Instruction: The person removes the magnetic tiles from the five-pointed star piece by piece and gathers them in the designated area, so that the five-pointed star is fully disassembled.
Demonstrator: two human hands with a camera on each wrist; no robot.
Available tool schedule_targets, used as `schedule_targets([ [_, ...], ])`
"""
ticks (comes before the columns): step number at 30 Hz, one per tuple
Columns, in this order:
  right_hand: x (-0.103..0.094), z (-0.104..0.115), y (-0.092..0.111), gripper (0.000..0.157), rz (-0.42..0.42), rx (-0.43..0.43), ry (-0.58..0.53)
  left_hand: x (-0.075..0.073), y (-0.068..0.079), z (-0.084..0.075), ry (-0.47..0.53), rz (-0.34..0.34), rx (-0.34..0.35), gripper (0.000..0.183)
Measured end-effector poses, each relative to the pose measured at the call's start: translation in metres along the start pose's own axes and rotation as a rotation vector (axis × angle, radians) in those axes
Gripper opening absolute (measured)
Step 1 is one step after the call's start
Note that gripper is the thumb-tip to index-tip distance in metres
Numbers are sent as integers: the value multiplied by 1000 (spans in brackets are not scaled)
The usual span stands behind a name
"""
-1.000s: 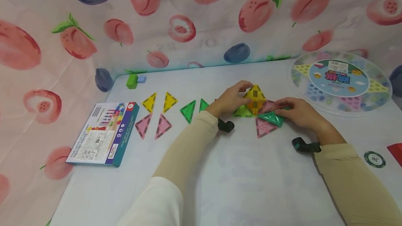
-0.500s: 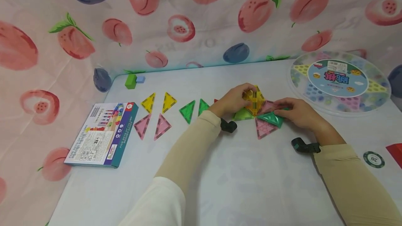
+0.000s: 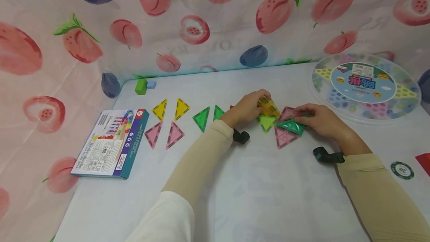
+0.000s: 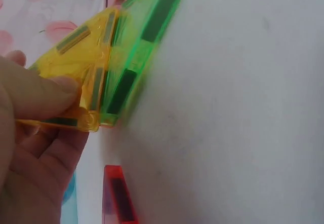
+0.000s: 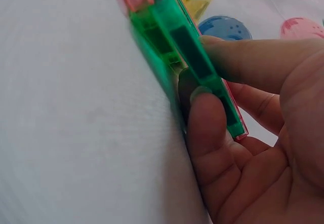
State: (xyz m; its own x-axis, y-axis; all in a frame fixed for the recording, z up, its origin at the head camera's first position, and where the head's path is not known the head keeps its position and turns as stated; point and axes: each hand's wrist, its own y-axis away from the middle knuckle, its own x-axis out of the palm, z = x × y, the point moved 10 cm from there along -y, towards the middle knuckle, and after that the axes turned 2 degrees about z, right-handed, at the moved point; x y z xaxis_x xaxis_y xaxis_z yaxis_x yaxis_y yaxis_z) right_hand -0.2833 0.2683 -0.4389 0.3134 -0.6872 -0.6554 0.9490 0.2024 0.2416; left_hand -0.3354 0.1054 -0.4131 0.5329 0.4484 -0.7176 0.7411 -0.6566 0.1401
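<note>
In the head view my left hand (image 3: 248, 106) pinches a yellow triangular magnetic tile (image 3: 268, 106), thumb on its face. A light green triangular tile (image 3: 267, 123) lies against the yellow one's lower edge; the left wrist view shows the two edge to edge. To the right, my right hand (image 3: 317, 120) pinches a dark green triangular tile (image 3: 289, 126) between thumb and fingers. A pink tile (image 3: 284, 140) lies below the dark green one, and another pink tile (image 3: 286, 112) shows behind it. In the right wrist view the dark green tile (image 5: 188, 49) stands tilted off the white tabletop.
Loose yellow tiles (image 3: 181, 109), pink tiles (image 3: 174, 135) and green tiles (image 3: 201, 118) lie to the left. A red tile (image 4: 119, 196) is near my left hand. A box (image 3: 109, 145), small blocks (image 3: 141, 87), a round game board (image 3: 362, 83) and a chip (image 3: 402, 170) surround the work.
The yellow tile has tilted down and left, away from the pink tiles, in my left hand. The light green tile has turned with it. My right hand stays in place.
</note>
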Motion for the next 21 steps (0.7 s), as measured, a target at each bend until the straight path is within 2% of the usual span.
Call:
schedule_targets([
  [4, 0, 0, 1, 49, -3, -1, 0, 0, 4, 4, 53, 8, -9, 38],
  [7, 2, -1, 0, 51, 5, 4, 2, 0, 8, 3, 102, 12, -8, 50],
  [13, 2, -3, -1, 54, 9, 10, -8, -11, 14, -1, 242, -40, 30, 73],
  [18, 0, -3, -2, 54, 0, 0, -4, -15, 19, 6, 310, -73, 5, 70],
  [21, 1, -2, -2, 54, 4, -1, -10, -11, 22, 8, 263, -60, -4, 63],
])
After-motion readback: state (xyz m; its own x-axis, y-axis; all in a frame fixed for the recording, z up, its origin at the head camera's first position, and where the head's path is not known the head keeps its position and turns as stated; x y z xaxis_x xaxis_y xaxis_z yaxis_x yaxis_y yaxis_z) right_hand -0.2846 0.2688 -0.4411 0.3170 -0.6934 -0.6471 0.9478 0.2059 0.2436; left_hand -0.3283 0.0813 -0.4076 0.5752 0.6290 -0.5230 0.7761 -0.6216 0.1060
